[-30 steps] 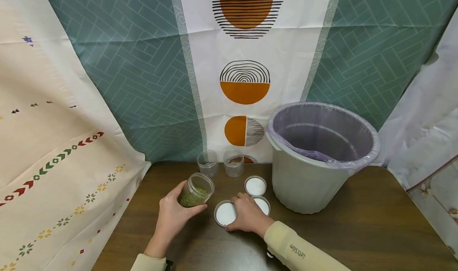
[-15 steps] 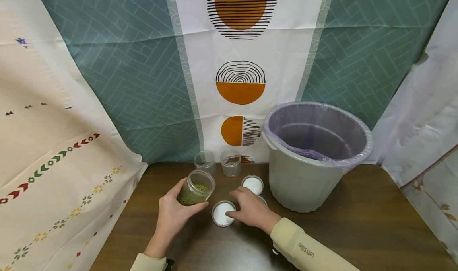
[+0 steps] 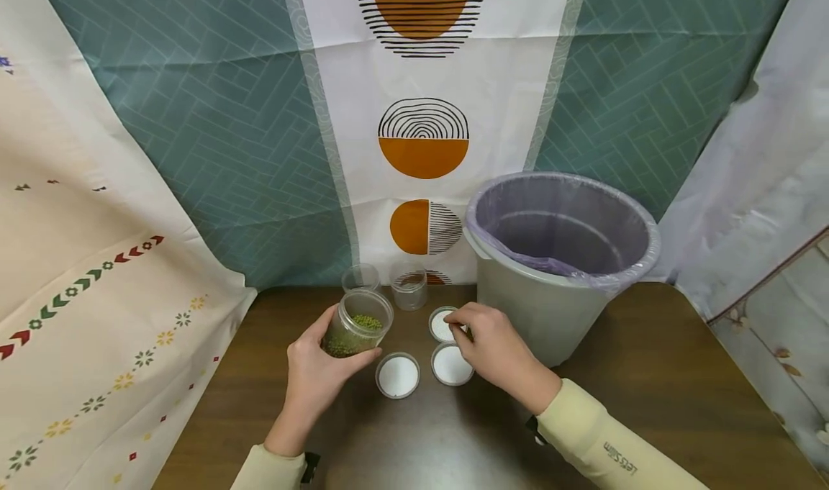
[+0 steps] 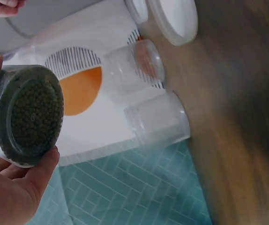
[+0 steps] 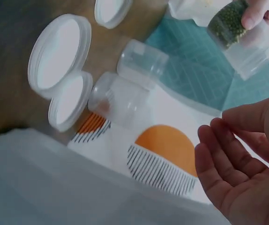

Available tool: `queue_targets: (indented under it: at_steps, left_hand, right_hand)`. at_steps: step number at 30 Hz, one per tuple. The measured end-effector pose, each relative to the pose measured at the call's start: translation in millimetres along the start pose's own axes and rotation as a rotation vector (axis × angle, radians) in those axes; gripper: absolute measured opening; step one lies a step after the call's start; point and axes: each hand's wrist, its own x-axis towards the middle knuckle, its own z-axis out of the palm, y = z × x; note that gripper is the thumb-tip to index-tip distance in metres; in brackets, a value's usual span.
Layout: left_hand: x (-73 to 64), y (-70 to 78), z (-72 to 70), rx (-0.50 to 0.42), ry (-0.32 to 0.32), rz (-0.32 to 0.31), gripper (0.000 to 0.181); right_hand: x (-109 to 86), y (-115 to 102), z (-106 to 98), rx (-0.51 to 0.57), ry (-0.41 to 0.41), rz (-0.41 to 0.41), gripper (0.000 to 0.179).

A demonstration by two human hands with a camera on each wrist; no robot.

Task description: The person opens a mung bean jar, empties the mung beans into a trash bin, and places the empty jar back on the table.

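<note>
My left hand point(image 3: 314, 375) grips a clear plastic jar point(image 3: 355, 335) partly filled with small green beans. The jar has no lid on it and leans to the right; its round base point(image 4: 33, 115) shows in the left wrist view. My right hand point(image 3: 495, 346) is raised over the two right-hand lids, its fingers loosely bent and thumb near the index finger. Nothing shows between these fingers in the right wrist view. Three round white lids lie on the table: a left lid point(image 3: 398, 375), a right lid point(image 3: 452, 368) and a back lid point(image 3: 440, 323), partly covered by my fingers.
Two clear jars, a left one point(image 3: 360, 277) and a right one point(image 3: 409, 292), stand at the back of the wooden table point(image 3: 246, 396). A large grey bin point(image 3: 537, 303) with a purple liner stands at the right. Patterned cloth point(image 3: 259, 152) hangs behind.
My right hand has let go of the left lid and moved right and up, uncovering the right lid. My left hand still holds the bean jar in nearly the same place.
</note>
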Motion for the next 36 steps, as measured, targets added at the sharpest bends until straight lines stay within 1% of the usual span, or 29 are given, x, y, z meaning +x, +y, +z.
queue_targets:
  at_steps: [4,7,12,14,16,18,19,20,22,24,26,28,32,36]
  left_hand:
    - [2.1,8.3,-1.0,-0.031,-0.002,0.017,0.083]
    - [4.7,15.1,-3.3,-0.060,0.007,0.040,0.083]
    - [11.3,25.9,-9.6,-0.087,0.021,0.066,0.083]
    - [14.7,33.9,-14.4,-0.107,0.032,0.063,0.082]
    - [17.7,44.9,-21.1,-0.134,0.051,0.059,0.081]
    - [20.1,56.5,-28.2,-0.166,0.071,0.057,0.079]
    - [20.9,62.1,-31.4,-0.182,0.077,0.058,0.078]
    - [21.4,66.8,-34.4,-0.193,0.080,0.061,0.077]
    - [22.4,70.0,-37.1,-0.203,0.083,0.064,0.076]
    - [22.8,70.9,-38.3,-0.205,0.082,0.063,0.076]
    - [22.7,70.5,-38.6,-0.205,0.080,0.057,0.076]
    - [22.4,69.4,-38.4,-0.201,0.082,0.051,0.076]
    - [22.4,67.2,-37.5,-0.194,0.080,0.048,0.076]
    - [22.6,66.0,-37.4,-0.199,0.074,0.049,0.075]
  right_hand:
    - [-0.5,-1.9,-18.3,-0.024,0.018,0.002,0.013]
    - [1.2,-10.1,-38.8,-0.066,0.055,-0.038,0.012]
    - [10.8,-28.8,-87.1,-0.155,0.161,-0.161,0.012]
    - [16.0,-33.5,-108.6,-0.192,0.207,-0.189,0.012]
    - [22.0,-33.9,-128.9,-0.224,0.254,-0.190,0.012]
    - [28.4,-29.5,-148.7,-0.262,0.291,-0.144,0.013]
    - [31.3,-25.7,-158.1,-0.272,0.307,-0.104,0.013]
    - [34.0,-21.0,-167.2,-0.280,0.318,-0.055,0.015]
    - [38.8,-8.8,-184.4,-0.298,0.329,0.059,0.018]
    - [42.2,7.0,-200.4,-0.313,0.315,0.181,0.023]
    - [43.3,24.0,-213.2,-0.321,0.284,0.298,0.029]
    - [43.4,41.5,-222.8,-0.323,0.240,0.389,0.036]
    - [39.1,71.2,-232.5,-0.340,0.150,0.492,0.049]
    - [33.9,92.1,-234.8,-0.374,0.079,0.538,0.061]
